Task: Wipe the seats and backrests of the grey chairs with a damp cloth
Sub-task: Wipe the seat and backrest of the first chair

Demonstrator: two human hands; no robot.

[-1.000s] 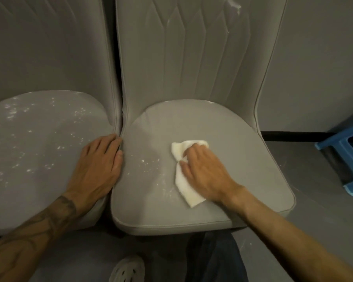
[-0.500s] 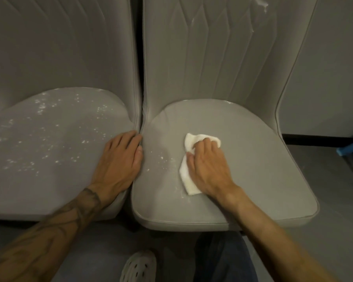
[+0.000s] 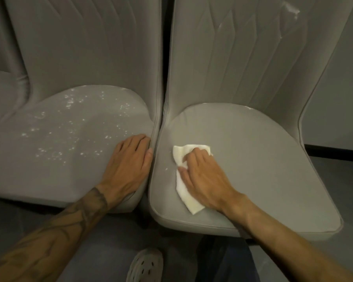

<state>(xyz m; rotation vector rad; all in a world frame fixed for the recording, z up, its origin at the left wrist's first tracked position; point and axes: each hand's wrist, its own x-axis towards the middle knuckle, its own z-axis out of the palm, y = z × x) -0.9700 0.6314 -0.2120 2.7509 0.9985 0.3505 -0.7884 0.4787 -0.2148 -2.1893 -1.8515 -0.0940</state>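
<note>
- the right hand presses a white cloth onto the right seat, in that seat's left half near its inner edge. the fingers are bent down onto the cloth's upper part and bunch it, and the thumb lies on its left border.
- the left hand rests just left of the right seat, on the neighbouring left seat. it lies palm down with the fingers straight and close together, holding nothing, and the thumb runs along the crack between the two cushions.
- done, as far as one can judge: most of the right seat looks clean and even. only a tiny white speck shows just left of the cloth.
- left on this chair: the backrest rising behind the right seat carries a pale smear near its top and fainter streaks lower down, so it looks unwiped.
- left next door: the left seat is strewn with white flecks over its middle and back and looks untouched. its backrest shows no clear marks, and whether it has been wiped i cannot tell.
- a third grey cushion shows farthest from the right seat, at the far left. its state cannot be told.
- judgement: the task is in its early part, with roughly one seat nearly finished out of several seats and backrests.
- below the right seat's front edge is a pale perforated shoe.
</note>
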